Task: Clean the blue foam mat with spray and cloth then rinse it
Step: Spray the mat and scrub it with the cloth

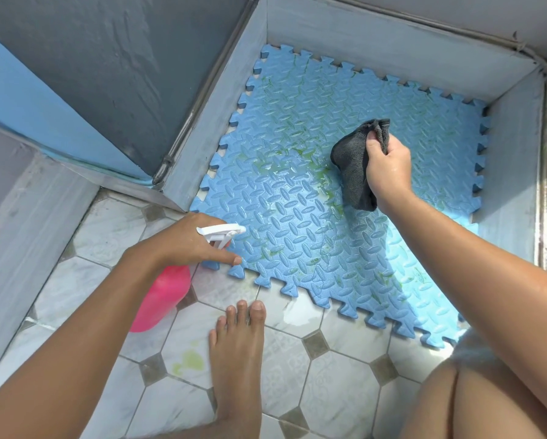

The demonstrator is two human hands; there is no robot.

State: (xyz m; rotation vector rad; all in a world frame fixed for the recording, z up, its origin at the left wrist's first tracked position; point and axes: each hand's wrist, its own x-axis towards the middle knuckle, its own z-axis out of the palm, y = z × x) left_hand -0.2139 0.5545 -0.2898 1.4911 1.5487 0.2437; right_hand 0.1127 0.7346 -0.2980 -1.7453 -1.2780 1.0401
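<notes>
The blue foam mat (297, 217) with a puzzle edge lies on the floor in a walled corner, streaked with green stains and wet patches near its middle. My left hand (189, 242) grips a pink spray bottle (161, 299) by its white trigger head (221, 231), the nozzle pointing at the mat's near left edge. My right hand (389, 169) holds a bunched dark grey cloth (354, 172) over the mat's centre right, the cloth hanging down onto the surface.
Low grey walls (392, 49) box the mat on the left, back and right. White floor tiles (329, 369) with a green smear (186, 362) lie in front. My bare foot (237, 350) rests on the tiles near the mat's edge; a knee (487, 403) is at the lower right.
</notes>
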